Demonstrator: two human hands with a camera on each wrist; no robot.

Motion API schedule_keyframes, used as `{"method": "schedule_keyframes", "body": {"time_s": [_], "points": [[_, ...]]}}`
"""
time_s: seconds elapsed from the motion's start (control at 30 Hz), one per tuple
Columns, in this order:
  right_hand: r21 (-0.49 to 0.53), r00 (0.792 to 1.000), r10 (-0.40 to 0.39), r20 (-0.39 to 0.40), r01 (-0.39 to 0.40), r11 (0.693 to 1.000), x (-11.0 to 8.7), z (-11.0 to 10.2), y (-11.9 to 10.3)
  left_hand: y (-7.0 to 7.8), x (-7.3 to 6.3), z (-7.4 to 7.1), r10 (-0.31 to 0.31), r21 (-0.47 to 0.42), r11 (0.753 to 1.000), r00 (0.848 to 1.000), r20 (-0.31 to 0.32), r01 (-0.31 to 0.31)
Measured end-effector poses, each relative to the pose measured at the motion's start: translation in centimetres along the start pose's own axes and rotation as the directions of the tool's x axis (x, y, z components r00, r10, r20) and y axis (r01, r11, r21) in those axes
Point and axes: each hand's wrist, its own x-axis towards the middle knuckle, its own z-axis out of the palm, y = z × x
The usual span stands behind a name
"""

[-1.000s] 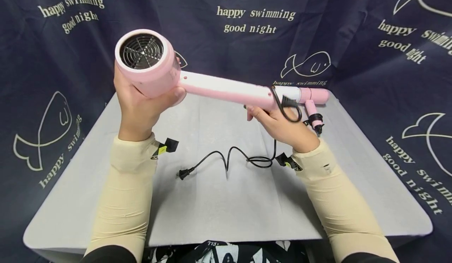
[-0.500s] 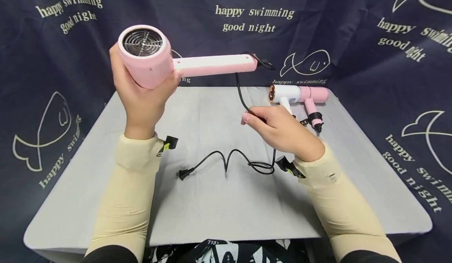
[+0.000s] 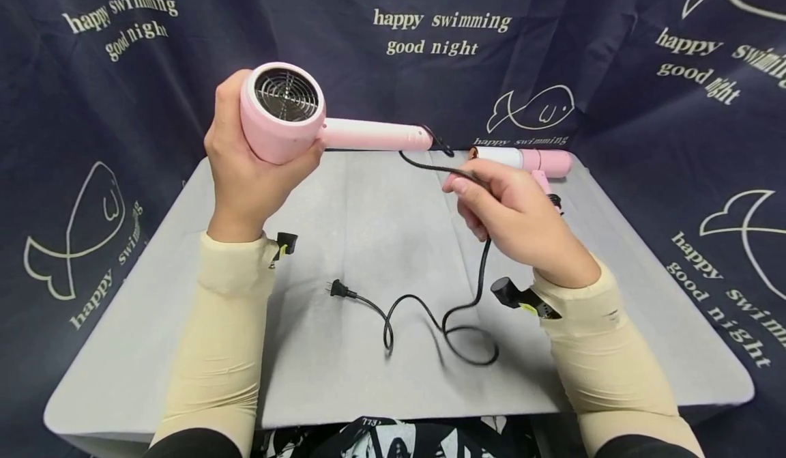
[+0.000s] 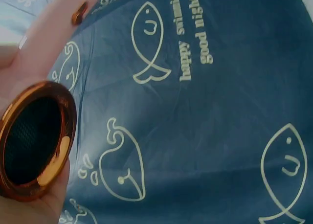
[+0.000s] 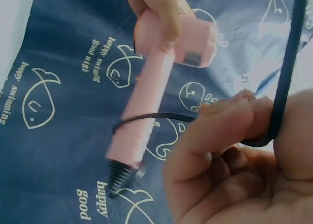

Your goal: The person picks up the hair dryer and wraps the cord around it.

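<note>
A pink hair dryer (image 3: 273,134) is held up above the back of the table, its black intake grille (image 3: 286,94) facing me and its handle (image 3: 374,135) pointing right. My left hand (image 3: 242,178) grips it round the barrel, thumb near the handle's base. In the left wrist view its copper nozzle rim (image 4: 71,111) shows. My right hand (image 3: 518,216) pinches the black power cord (image 3: 482,270) between thumb and fingers. One turn of cord crosses the handle's end, as the right wrist view shows. Below the hand, the cord trails in loops to a two-pin plug (image 3: 340,289).
At the back right of the grey-covered table (image 3: 153,308) lie a white hair dryer (image 3: 500,155) and a pink one (image 3: 555,163), partly hidden by my right hand. A dark blue curtain (image 3: 344,69) with fish prints hangs close behind the table.
My right hand has left the handle's end and drawn the cord out, moving right and up lately. The held dryer has shifted right. The plug and cord loops have moved too.
</note>
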Motion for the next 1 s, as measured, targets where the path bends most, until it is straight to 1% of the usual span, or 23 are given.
{"method": "schedule_keyframes", "body": {"time_s": [0.07, 0.13, 0.2, 0.27, 0.3, 0.37, 0.47, 0.53, 0.57, 0.63, 0.7, 0.73, 0.8, 0.87, 0.93, 0.97, 1.0], "points": [[0.098, 0.998, -0.009, -0.065, 0.016, 0.995, 0.0, -0.3, -0.1, 0.0, 0.1, -0.4, 0.012, 0.006, 1.0, 0.999, 0.037, -0.012], [0.189, 0.991, -0.033, -0.128, 0.057, 0.98, 0.0, -0.6, 0.0, -0.1, 0.1, -0.7, 0.017, -0.03, 0.999, 0.997, 0.079, -0.015], [0.238, 0.98, -0.063, -0.187, 0.107, 0.965, 0.2, -0.9, 0.2, -0.2, 0.2, -1.1, 0.014, -0.072, 0.997, 0.993, 0.121, -0.005], [0.257, 0.97, -0.081, -0.23, 0.141, 0.956, 0.4, -1.1, 0.5, -0.4, 0.2, -1.4, 0.014, -0.128, 0.992, 0.987, 0.16, 0.007], [0.256, 0.966, -0.082, -0.247, 0.146, 0.956, 0.5, -1.2, 0.7, -0.5, 0.2, -1.5, 0.014, -0.158, 0.987, 0.984, 0.178, 0.015], [0.218, 0.955, -0.077, -0.286, 0.143, 0.966, 0.8, -1.4, 0.9, -0.7, 0.2, -1.8, 0.015, -0.217, 0.976, 0.978, 0.209, 0.031], [0.149, 0.943, -0.065, -0.327, 0.12, 0.982, 1.0, -1.5, 1.0, -0.7, 0.1, -2.0, 0.015, -0.319, 0.946, 0.969, 0.245, 0.066], [0.058, 0.932, -0.087, -0.353, 0.115, 0.992, 1.2, -1.4, 0.9, -0.6, 0.1, -2.1, 0.021, -0.374, 0.924, 0.966, 0.256, 0.079], [0.037, 0.928, -0.097, -0.359, 0.118, 0.992, 1.2, -1.3, 0.7, -0.6, 0.1, -2.2, 0.021, -0.404, 0.911, 0.966, 0.259, 0.089], [0.0, 0.924, -0.13, -0.361, 0.14, 0.99, 1.3, -1.1, 0.6, -0.4, 0.1, -2.2, 0.025, -0.436, 0.896, 0.967, 0.253, 0.091], [-0.023, 0.924, -0.153, -0.351, 0.155, 0.988, 1.5, -1.0, 1.0, -0.2, 0.1, -2.2, 0.015, -0.473, 0.875, 0.97, 0.243, 0.105], [-0.023, 0.927, -0.154, -0.341, 0.156, 0.987, 1.6, -0.9, 1.3, -0.2, 0.0, -2.2, 0.006, -0.494, 0.862, 0.971, 0.238, 0.116], [-0.033, 0.94, -0.147, -0.309, 0.144, 0.989, 1.8, -0.8, 1.9, -0.2, -0.1, -2.1, -0.018, -0.551, 0.821, 0.972, 0.233, 0.147], [-0.061, 0.957, -0.134, -0.258, 0.122, 0.991, 1.9, -0.6, 2.7, -0.1, -0.2, -2.0, -0.038, -0.618, 0.766, 0.972, 0.232, 0.177], [-0.092, 0.974, -0.116, -0.196, 0.099, 0.991, 2.0, -0.4, 3.1, 0.0, -0.2, -1.9, -0.04, -0.674, 0.715, 0.973, 0.227, 0.187], [-0.102, 0.981, -0.107, -0.161, 0.091, 0.991, 2.0, -0.2, 3.3, 0.2, -0.1, -1.8, -0.04, -0.694, 0.695, 0.974, 0.221, 0.187], [-0.107, 0.987, -0.099, -0.127, 0.085, 0.991, 2.0, 0.0, 3.4, 0.4, -0.1, -1.8, -0.039, -0.703, 0.689, 0.978, 0.207, 0.176]]}}
